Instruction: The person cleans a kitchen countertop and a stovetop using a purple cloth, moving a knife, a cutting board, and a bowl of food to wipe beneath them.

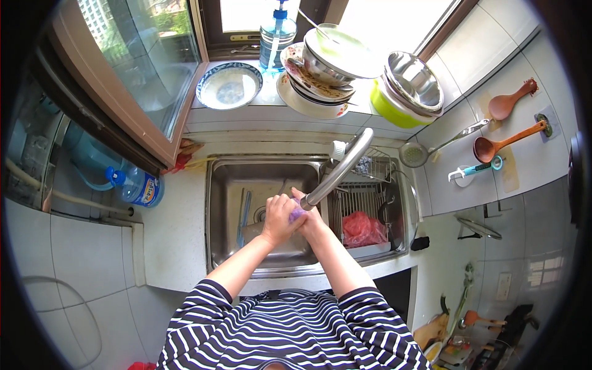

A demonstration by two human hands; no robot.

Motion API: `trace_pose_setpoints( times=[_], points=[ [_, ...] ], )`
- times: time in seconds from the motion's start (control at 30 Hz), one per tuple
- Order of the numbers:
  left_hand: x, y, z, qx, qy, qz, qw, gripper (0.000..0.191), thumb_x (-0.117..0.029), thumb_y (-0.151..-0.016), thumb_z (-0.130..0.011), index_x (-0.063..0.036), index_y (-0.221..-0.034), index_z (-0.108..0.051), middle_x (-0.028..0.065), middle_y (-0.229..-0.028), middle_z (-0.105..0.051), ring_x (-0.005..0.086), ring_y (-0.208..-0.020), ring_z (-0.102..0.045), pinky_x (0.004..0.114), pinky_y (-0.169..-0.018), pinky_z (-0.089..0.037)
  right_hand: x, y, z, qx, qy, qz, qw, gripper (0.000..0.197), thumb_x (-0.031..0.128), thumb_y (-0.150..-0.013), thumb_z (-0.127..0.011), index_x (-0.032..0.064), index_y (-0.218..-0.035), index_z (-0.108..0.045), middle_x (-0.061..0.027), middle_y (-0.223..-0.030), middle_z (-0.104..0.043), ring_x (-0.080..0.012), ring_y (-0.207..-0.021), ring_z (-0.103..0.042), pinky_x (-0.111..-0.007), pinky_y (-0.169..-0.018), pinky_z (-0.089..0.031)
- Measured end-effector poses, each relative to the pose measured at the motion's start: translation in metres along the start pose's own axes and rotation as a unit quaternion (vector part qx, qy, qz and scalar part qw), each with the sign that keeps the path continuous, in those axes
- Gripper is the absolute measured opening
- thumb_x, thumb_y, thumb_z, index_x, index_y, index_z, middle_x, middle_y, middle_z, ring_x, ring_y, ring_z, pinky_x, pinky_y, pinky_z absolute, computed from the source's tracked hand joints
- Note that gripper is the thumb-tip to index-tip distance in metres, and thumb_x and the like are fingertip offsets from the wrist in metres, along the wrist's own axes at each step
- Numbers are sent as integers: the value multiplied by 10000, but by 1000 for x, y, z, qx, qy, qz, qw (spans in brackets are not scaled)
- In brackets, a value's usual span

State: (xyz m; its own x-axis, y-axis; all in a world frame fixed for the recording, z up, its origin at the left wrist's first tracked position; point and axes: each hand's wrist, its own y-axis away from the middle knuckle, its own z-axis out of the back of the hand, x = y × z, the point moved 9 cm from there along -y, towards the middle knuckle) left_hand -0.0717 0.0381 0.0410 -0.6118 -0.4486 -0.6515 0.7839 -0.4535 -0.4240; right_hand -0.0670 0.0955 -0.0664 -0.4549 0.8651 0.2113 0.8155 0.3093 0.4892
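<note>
Both my hands are together over the left basin of the steel sink (222, 199), just below the end of the curved faucet (340, 169). My left hand (280, 217) is closed around a soft purple item (297, 212), perhaps a cloth or sponge. My right hand (311, 218) presses against the same item from the other side, its fingers partly hidden behind the faucet tip. Below the hands, blue chopsticks or thin sticks (244, 217) lean in the basin near the drain (260, 214). A red plastic bag (364, 230) lies on the rack in the right basin.
On the sill stand a blue-rimmed bowl (230, 86), stacked dirty dishes (319, 88), a clear blue bottle (277, 44) and nested steel bowls (414, 81). A water jug (143, 188) stands left; ladles (485, 149) hang right. An open window (138, 60) juts over the left counter.
</note>
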Motion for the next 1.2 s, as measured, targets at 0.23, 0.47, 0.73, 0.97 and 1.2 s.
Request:
trace_pose_setpoints(
  times=[0.23,0.47,0.73,0.97,1.2],
  points=[
    [75,12,-38,22,443,340,829,235,-190,-897,-558,37,-849,-595,73,-816,-627,189,-782,-580,319,-740,-456,26,41,-14,-267,210,318,885,182,181,-940,-594,116,-780,-536,30,-720,-524,-101,-715,-537,-298,-627,-440],
    [88,39,8,17,235,229,945,219,-140,-854,-619,-26,-1034,-567,110,-1005,-516,231,-989,-505,319,-898,-389,49,54,6,-221,353,257,872,106,137,-849,-713,78,-901,-642,28,-790,-606,-83,-741,-558,-235,-678,-438],
    [81,49,-15,91,146,192,966,543,-217,-793,-637,-97,-1309,-522,181,-1286,-465,347,-1272,-367,442,-1093,-289,46,54,-12,-102,239,268,928,289,234,-830,-751,83,-1028,-604,31,-850,-594,-76,-742,-564,-218,-700,-462],
    [42,24,-49,74,552,287,780,226,-221,-923,-611,-46,-1061,-577,11,-907,-599,73,-836,-520,256,-767,-454,64,58,6,-185,362,365,837,221,159,-907,-623,58,-1099,-579,-15,-920,-629,-111,-797,-597,-260,-731,-498],
    [38,0,-28,10,86,210,974,303,-396,-911,-566,-129,-885,-706,177,-730,-647,373,-683,-643,443,-579,-496,21,43,18,-255,292,320,865,262,279,-921,-573,31,-839,-604,-30,-819,-610,-121,-725,-556,-283,-638,-463]
  ],
)
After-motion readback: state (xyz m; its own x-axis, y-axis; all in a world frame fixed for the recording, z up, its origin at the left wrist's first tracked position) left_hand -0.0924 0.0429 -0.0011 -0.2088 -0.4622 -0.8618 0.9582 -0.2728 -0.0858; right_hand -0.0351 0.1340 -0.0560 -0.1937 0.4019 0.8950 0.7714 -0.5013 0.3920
